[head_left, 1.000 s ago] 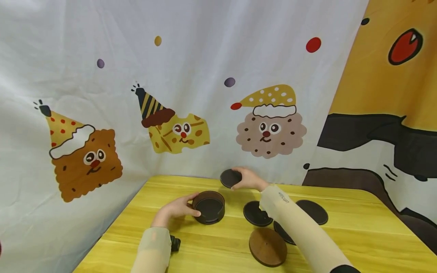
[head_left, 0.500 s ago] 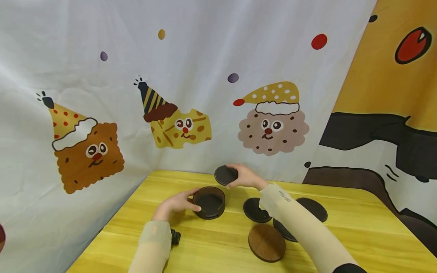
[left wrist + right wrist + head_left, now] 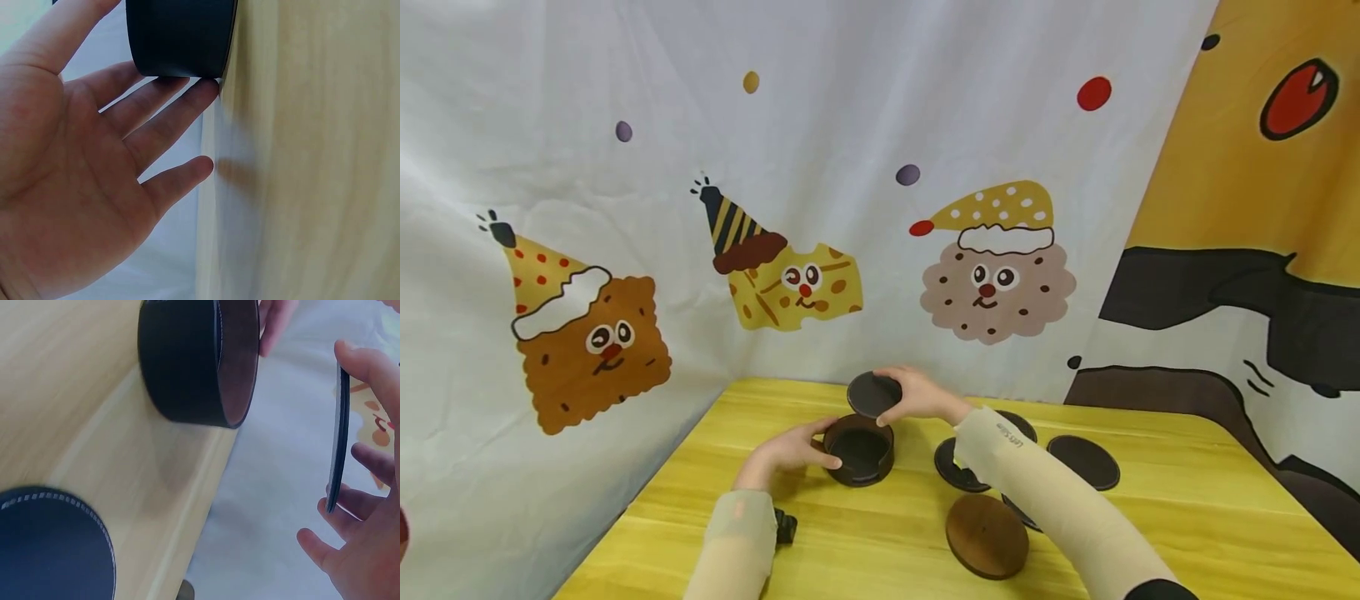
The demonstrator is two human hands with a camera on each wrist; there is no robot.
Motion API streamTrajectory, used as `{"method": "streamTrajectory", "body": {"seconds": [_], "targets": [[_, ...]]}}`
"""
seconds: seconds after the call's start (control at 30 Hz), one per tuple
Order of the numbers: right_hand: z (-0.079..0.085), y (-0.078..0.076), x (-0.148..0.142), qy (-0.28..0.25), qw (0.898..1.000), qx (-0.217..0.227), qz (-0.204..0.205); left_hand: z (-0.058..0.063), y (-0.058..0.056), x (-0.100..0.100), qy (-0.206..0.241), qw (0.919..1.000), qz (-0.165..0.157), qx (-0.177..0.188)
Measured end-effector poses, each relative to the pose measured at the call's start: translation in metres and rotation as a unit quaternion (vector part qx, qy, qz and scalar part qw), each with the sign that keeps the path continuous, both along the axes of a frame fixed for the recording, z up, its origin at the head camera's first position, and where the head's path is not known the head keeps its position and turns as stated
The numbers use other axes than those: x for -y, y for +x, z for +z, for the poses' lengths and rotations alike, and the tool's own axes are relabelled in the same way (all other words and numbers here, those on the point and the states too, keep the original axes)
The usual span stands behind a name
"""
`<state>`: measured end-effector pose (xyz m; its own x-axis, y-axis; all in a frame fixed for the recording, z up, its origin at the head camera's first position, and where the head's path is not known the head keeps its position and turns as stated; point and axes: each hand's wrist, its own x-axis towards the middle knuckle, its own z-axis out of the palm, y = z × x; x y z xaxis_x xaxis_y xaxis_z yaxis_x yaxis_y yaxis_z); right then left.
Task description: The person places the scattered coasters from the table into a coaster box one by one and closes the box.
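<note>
A dark round coaster [image 3: 868,396] is pinched at its edge between the thumb and fingers of my right hand [image 3: 922,395]. It is tilted in the air above the back rim of a round, dark coaster holder [image 3: 857,472]. In the right wrist view the held coaster [image 3: 340,437] appears edge-on, apart from the holder [image 3: 181,369]. My left hand [image 3: 788,454] grips the holder's left side, thumb in front and fingers behind. In the left wrist view several fingers [image 3: 169,128] touch its wall, while the little finger stands free.
Several dark coasters, such as one at the right [image 3: 1084,462] and one nearer the holder [image 3: 957,468], lie on the yellow wooden table [image 3: 850,554]. A brown round disc [image 3: 987,537] lies in front. My right sleeve [image 3: 1052,500] partly hides one coaster. A printed cloth [image 3: 820,192] hangs behind.
My right hand has moved left with the coaster, from beside the holder to above its back rim. Another coaster has come into view behind the right sleeve. The left hand keeps its place.
</note>
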<state>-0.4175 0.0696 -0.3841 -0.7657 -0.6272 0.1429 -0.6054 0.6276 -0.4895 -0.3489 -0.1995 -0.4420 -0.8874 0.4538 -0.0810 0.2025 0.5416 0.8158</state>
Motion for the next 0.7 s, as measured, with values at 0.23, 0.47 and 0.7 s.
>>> {"method": "streamTrajectory", "body": {"seconds": [0.23, 0.47, 0.7], "targets": [[-0.005, 0.009, 0.010, 0.003, 1.000, -0.003, 0.017, -0.001, 0.000, -0.001, 0.000, 1.0000, 0.004, 0.000], [-0.014, 0.016, 0.016, 0.010, 0.999, 0.021, 0.031, -0.002, 0.000, -0.001, 0.018, 0.9998, 0.000, 0.010], [-0.021, 0.020, 0.019, 0.016, 0.999, 0.028, 0.044, -0.002, 0.000, -0.001, 0.010, 0.9999, -0.003, -0.002]]}}
